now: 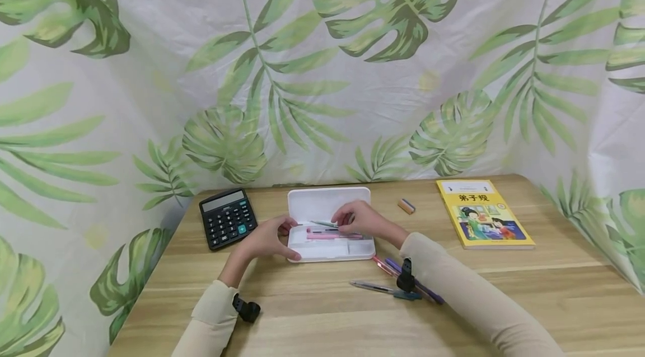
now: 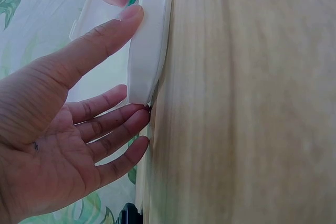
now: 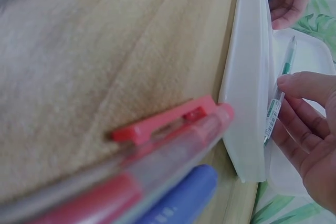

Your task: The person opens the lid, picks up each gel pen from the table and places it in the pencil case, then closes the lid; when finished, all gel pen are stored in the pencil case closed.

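A white pencil case (image 1: 330,198) lies with its lid raised toward the back. My left hand (image 1: 269,239) holds its left end, the thumb at the front edge and the fingers at the side and behind, as the left wrist view (image 2: 79,124) also shows. Over the case, my right hand (image 1: 364,219) pinches a clear pen with a green grip (image 3: 287,67) between thumb and fingers. The pen is tilted, tip toward the left hand. Pink pens (image 1: 327,236) lie inside the case, partly hidden by the right hand.
In front of the case lie a red pen (image 1: 384,265), a purple pen (image 1: 431,293) and a clear pen with a dark cap (image 1: 385,289), near the right sleeve. A black calculator (image 1: 229,220) is at left, a small blue-and-orange block (image 1: 406,206) behind, a yellow book (image 1: 484,214) at right.
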A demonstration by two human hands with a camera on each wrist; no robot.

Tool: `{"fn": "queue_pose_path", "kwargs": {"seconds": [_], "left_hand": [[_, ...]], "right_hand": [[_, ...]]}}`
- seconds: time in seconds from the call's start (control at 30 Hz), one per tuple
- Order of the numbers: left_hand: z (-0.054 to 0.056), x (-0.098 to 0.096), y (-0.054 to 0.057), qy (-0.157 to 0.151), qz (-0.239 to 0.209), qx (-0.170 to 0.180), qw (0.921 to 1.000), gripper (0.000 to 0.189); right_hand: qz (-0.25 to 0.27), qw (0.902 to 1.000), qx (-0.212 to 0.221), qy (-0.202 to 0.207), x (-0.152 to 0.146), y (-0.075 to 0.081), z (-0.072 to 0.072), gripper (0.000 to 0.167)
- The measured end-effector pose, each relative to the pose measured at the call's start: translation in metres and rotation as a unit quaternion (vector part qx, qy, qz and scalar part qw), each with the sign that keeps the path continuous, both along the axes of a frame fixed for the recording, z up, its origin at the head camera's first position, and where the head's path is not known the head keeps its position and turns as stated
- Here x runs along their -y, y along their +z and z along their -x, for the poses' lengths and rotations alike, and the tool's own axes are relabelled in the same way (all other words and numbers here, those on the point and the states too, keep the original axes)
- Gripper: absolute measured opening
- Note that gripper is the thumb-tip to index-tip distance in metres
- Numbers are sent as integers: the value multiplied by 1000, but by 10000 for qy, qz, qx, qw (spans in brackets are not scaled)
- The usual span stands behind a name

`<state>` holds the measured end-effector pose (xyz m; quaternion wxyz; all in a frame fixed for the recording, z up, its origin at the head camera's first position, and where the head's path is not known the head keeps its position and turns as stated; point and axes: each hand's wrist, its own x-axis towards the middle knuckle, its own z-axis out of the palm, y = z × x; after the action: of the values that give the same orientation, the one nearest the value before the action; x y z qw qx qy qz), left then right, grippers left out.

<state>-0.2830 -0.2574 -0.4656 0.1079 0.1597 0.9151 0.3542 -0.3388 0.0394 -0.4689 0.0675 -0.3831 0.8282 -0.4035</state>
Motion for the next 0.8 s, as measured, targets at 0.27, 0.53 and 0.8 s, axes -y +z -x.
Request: {"fn": "queue_pose_path", "kwargs": {"seconds": [0.27,0.53,0.8], "left_hand": [[2,1,-3,-22,3,-56,10000,77],[1,1,-2,-16,7,-17,10000,77],[1,1,-2,-31,54,-36,10000,78]], "right_hand": [[12,9999,-157,4,2,-3,0,15],[179,9998,81,-71,1,1,-4,19],[290,9991,297,-20,-15,7,-7,23]]}}
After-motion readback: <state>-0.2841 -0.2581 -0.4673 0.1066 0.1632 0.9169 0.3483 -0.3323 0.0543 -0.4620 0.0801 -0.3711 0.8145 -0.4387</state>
